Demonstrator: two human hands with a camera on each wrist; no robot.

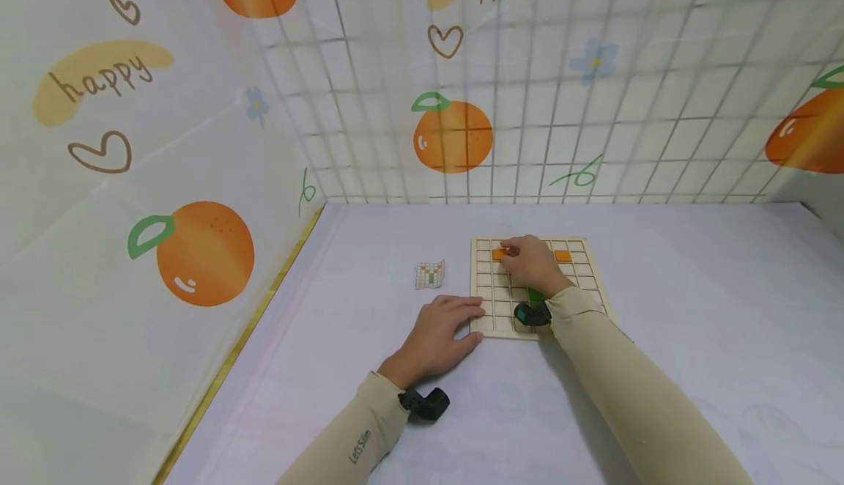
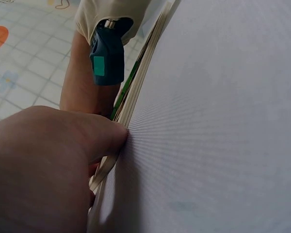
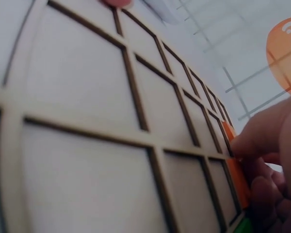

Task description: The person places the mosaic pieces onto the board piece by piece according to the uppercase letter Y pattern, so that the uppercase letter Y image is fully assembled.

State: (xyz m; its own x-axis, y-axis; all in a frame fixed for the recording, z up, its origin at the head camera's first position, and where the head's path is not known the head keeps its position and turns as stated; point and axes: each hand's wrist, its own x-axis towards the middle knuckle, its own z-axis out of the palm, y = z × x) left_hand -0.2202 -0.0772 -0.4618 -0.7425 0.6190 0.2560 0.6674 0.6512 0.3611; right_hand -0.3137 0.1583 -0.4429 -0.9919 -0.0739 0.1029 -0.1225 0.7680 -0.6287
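A pale wooden grid board (image 1: 484,291) lies on the table under both hands. My left hand (image 1: 438,338) rests at its near left corner, the fairly straight fingers touching the left edge and the thumb (image 2: 104,136) against the near edge. Over the board's far part is my right hand (image 1: 534,264), curled, its thumb and fingertips pinching at an orange tile (image 1: 498,255) in a cell. Another orange tile (image 1: 563,256) sits farther right. A green tile (image 1: 535,297) shows below the right hand; the right wrist view also has an orange tile (image 3: 238,182) near the fingers. The hand hides several cells.
A small pattern card (image 1: 430,275) with a coloured grid lies left of the board, one corner curled up. White cloth (image 1: 712,309) covers the table. Behind it hangs a sheet printed with oranges (image 1: 453,137). Each wrist carries a dark camera (image 1: 425,403).
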